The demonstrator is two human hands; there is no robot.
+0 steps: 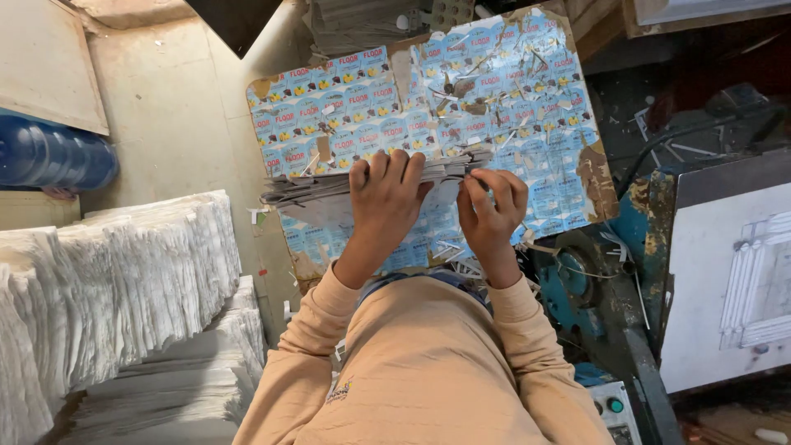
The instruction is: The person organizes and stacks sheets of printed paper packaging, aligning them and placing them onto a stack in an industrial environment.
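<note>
the left hand (pixel 383 198) is curled over the near edge of a flat sheet stack (pixel 329 185), fingers on top, gripping it; the stack's long axis runs left to right and most of it juts out to the left of that hand. the right hand (pixel 492 206) is closed in a pinch on the stack's right end. the sheets are thin, greyish and layered, lying on a counter (pixel 511 91) covered in torn blue printed paper. white ruffled paper piles (pixel 124 280) stand well to the left.

Paper stack (pixel 362 183) on bench (pixel 511 107), near its front edge | both hands (pixel 437 198) on stack | sheet piles (pixel 115 280) left of bench | machine (pixel 610 313) at right front corner
</note>
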